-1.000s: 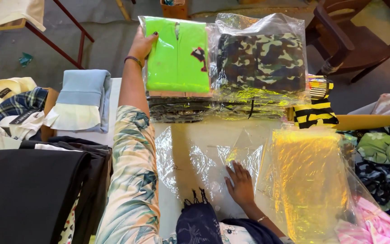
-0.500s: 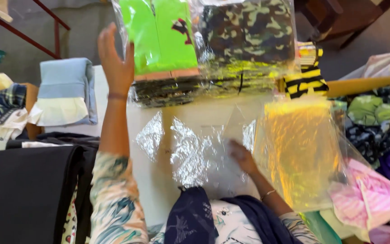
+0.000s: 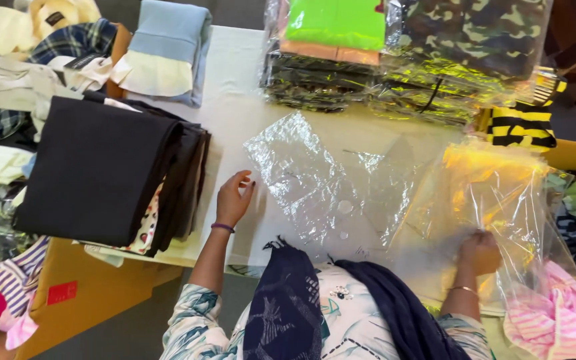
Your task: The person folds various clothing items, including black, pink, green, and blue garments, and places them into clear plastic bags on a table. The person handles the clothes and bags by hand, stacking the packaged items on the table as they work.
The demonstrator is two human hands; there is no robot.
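While both hands rest at the near edge of the white table [image 3: 235, 80], clear plastic bags lie spread between them.

Loosely open, the left hand [image 3: 233, 199] sits with its fingertips just at the edge of a flat, crinkled clear plastic bag [image 3: 301, 177] in the middle of the table, gripping nothing. To the right, the right hand [image 3: 480, 252] is closed, pinching the lower edge of a yellow-tinted plastic bag [image 3: 495, 193] that lies over the table's right side. A black folded garment [image 3: 95, 170] tops a pile just left of the left hand. At the far edge stand bagged stacks: a bright green packed garment [image 3: 335, 23] beside a camouflage packed garment [image 3: 475, 33]. A pink striped cloth [image 3: 555, 320] lies near the right hand.
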